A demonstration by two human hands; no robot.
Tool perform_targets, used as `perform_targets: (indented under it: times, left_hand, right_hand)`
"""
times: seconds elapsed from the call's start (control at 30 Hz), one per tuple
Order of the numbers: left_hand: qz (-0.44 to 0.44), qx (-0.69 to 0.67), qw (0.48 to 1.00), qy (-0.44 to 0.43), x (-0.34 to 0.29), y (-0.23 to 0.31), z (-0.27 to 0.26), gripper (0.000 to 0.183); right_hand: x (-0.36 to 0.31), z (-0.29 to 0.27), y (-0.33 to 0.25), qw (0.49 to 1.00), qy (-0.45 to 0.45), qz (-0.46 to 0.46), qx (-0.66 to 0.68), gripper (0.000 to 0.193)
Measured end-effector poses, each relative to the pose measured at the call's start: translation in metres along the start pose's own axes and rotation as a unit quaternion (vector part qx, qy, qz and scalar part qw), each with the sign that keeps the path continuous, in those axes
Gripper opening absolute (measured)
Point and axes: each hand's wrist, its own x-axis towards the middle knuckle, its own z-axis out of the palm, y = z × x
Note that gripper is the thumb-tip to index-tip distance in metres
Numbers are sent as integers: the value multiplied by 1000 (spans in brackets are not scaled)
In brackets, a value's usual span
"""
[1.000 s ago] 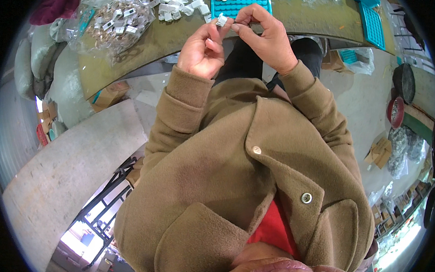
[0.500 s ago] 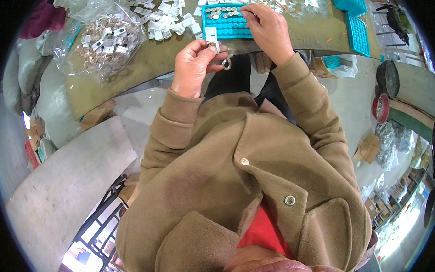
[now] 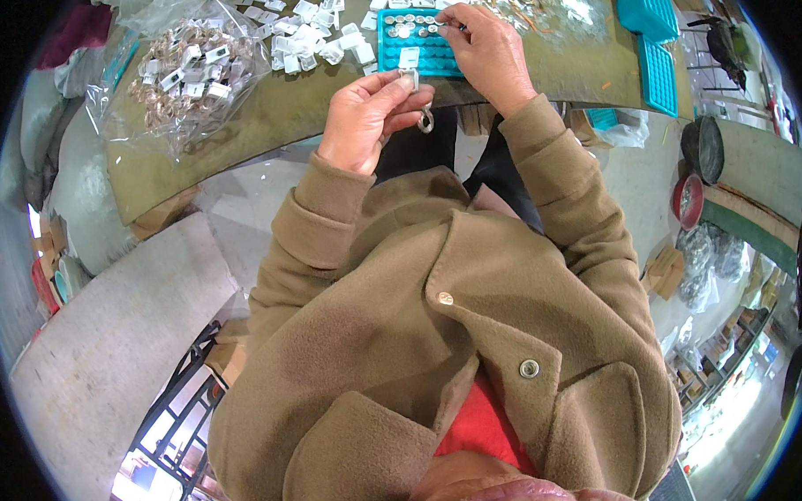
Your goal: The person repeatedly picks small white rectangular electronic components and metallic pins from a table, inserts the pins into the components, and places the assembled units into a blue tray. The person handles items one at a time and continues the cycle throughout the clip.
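Left hand [image 3: 363, 117]: thumb and fingers pinch a white plastic piece [image 3: 409, 58], held before the near left part of the blue tray [image 3: 436, 61]. The piece's long axis runs away from the wearer, its far end pointing toward the tray; a pale loop [image 3: 426, 121] hangs below the fingers, nearer than the tray. Right hand [image 3: 494, 59]: thumb and fingertips drawn together over the tray's far right part, beside silver discs [image 3: 405, 30]; whether one is gripped cannot be told. Progress, as judged: partial. Discs occupy the tray's far rows; near rows show blue recesses. Left of the tray lie many loose white pieces [image 3: 295, 48], judged outstanding; farther left, a clear bag [image 3: 253, 58] contains pieces among pale coils, judged done.
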Motion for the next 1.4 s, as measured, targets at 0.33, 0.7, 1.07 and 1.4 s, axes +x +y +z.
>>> perform_targets:
  times: [0.33, 0.7, 1.07, 1.4]
  left_hand:
    - [23, -40, 999, 1, 12, 4, -6, 26]
    - [40, -9, 999, -20, 12, 2, -3, 30]
    - [41, -17, 999, 17, 6, -5, 0, 28]
    - [17, -7, 999, 32, 7, 3, -4, 18]
  right_hand:
    - [-1, 6, 10, 993, -17, -94, -65, 14]
    - [-18, -10, -31, 987, -38, -116, 103, 15]
    - [-29, -10, -33, 987, -27, -95, 124, 8]
    - [2, 7, -4, 995, 21, -19, 95, 15]
